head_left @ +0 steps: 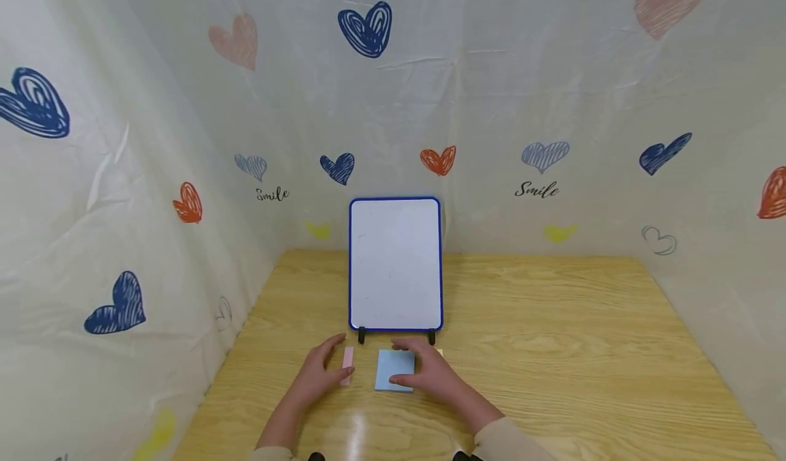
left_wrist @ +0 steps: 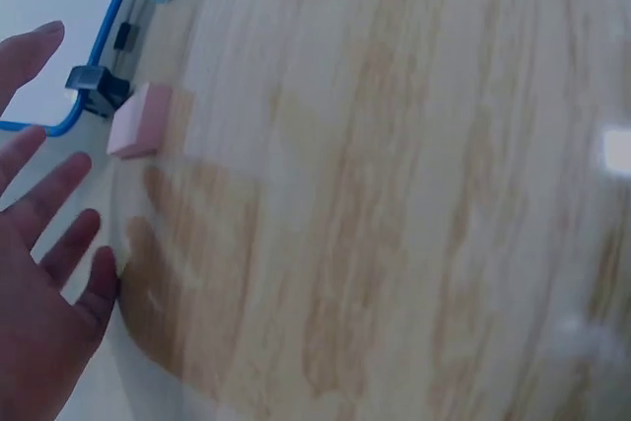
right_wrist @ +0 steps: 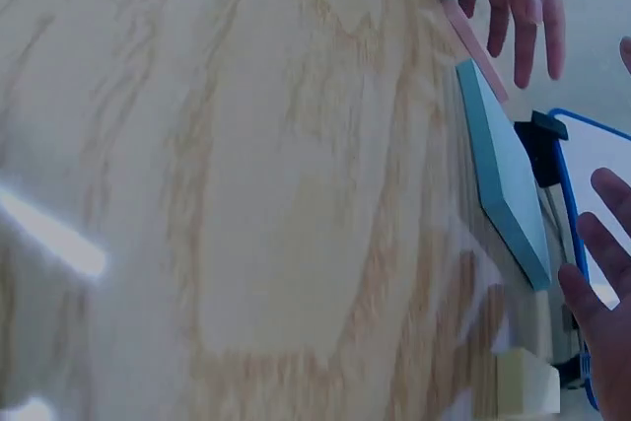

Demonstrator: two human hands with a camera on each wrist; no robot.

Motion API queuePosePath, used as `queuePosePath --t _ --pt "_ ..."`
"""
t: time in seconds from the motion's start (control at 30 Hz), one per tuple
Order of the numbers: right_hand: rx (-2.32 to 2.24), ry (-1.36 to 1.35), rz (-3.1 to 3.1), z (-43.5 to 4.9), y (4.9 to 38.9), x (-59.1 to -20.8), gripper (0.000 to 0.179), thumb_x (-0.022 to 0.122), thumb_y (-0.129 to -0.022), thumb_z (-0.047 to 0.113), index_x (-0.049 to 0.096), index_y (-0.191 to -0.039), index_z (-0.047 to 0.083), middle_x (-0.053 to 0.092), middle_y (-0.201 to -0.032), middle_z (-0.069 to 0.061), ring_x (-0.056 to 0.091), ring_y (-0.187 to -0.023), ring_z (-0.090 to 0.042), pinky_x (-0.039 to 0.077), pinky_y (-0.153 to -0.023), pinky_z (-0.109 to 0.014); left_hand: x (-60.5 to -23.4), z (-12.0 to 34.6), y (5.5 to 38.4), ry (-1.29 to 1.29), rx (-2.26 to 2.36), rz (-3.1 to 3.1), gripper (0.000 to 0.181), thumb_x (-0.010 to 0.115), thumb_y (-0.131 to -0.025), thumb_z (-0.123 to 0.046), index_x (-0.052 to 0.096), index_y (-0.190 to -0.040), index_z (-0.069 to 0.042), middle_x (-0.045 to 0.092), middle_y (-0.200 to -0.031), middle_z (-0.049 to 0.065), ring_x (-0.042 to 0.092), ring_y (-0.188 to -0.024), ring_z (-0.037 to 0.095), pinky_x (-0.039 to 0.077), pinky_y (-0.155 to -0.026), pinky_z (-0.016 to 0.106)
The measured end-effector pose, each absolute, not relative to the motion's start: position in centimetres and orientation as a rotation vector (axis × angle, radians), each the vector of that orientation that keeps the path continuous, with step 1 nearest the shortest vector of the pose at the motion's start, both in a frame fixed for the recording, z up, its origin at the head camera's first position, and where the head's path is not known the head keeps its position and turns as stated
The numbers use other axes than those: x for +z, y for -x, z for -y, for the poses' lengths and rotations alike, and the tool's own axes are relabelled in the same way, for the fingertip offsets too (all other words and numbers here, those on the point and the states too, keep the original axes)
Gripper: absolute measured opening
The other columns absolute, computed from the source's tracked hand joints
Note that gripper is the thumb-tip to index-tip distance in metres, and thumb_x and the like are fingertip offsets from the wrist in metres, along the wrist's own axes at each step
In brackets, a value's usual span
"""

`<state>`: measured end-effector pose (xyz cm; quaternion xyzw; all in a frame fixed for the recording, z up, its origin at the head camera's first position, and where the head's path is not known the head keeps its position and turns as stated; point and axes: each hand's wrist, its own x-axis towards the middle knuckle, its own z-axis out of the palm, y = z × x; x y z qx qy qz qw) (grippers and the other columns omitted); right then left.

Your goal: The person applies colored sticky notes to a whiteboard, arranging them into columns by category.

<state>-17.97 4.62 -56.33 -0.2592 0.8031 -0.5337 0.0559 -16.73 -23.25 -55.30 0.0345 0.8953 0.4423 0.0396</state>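
Note:
A square light-blue pad of sticky notes [head_left: 393, 367] lies on the table. My right hand [head_left: 433, 371] hovers over its right side, thumb and fingers spread apart with nothing held. To the left is a narrow pink sticky-note pad [head_left: 348, 357]; my left hand [head_left: 315, 374] is beside it, fingers loosely spread, thumb overlapping the pad in the head view. A small pale-yellow pad [right_wrist: 525, 384] sits right of the blue one, mostly hidden behind the right hand in the head view. Behind the pads stands a blue-framed whiteboard [head_left: 396, 263] with faint marks.
The whiteboard rests upright on small black feet [head_left: 361, 335] near the middle of the wooden table [head_left: 552, 365]. A pale curtain [head_left: 491, 93] printed with hearts and "Smile" hangs at the back and both sides.

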Motion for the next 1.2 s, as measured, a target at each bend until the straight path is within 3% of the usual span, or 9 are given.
queuePosePath --t 0.2,0.37,0.6,0.83,1.2 --pt "-1.682 0.781 -2.388 -1.9 18.2 -56.8 0.062 0.083 -0.079 0.027 0.058 -0.133 0.008 0.064 -0.12 0.0 0.056 -0.114 -0.021 0.044 -0.098 -0.04 -55.8 23.6 17.1 -0.105 1.325 -2.744 0.071 0.085 -0.073 -0.026 0.055 -0.138 -0.021 0.052 -0.123 0.015 0.046 -0.11 0.029 0.042 -0.095 0.053" --pt "-1.601 0.78 -2.424 0.1 18.6 -56.8 0.061 0.083 -0.079 0.027 0.059 -0.133 0.009 0.064 -0.12 0.003 0.056 -0.113 -0.017 0.046 -0.096 -0.036 -56.0 24.1 17.3 -0.141 1.339 -2.68 0.077 0.087 -0.07 -0.024 0.053 -0.14 -0.021 0.048 -0.128 0.02 0.048 -0.117 0.036 0.041 -0.097 0.057" --pt "-1.546 0.807 -2.497 1.8 19.4 -57.9 0.056 0.082 -0.08 0.027 0.062 -0.129 0.011 0.063 -0.119 0.003 0.056 -0.108 -0.016 0.048 -0.091 -0.034 -56.6 24.5 17.4 -0.248 1.398 -2.628 0.078 0.087 -0.071 -0.021 0.052 -0.141 -0.015 0.048 -0.135 0.018 0.045 -0.122 0.04 0.037 -0.101 0.057" --pt "-1.381 0.892 -2.678 2.0 18.8 -58.9 0.055 0.085 -0.075 0.033 0.067 -0.123 0.014 0.066 -0.11 0.006 0.057 -0.099 -0.01 0.049 -0.087 -0.03 -57.6 24.9 17.0 -0.278 1.375 -2.614 0.072 0.085 -0.074 -0.022 0.054 -0.139 -0.019 0.048 -0.135 0.015 0.045 -0.122 0.037 0.036 -0.102 0.058" --pt "-1.356 0.823 -2.755 3.0 18.9 -58.8 0.048 0.084 -0.075 0.037 0.07 -0.117 0.018 0.067 -0.11 0.008 0.058 -0.102 -0.011 0.048 -0.089 -0.031 -57.4 24.9 17.1 -0.327 1.353 -2.712 0.063 0.084 -0.075 -0.016 0.06 -0.133 -0.015 0.056 -0.133 0.01 0.048 -0.12 0.035 0.036 -0.104 0.054"
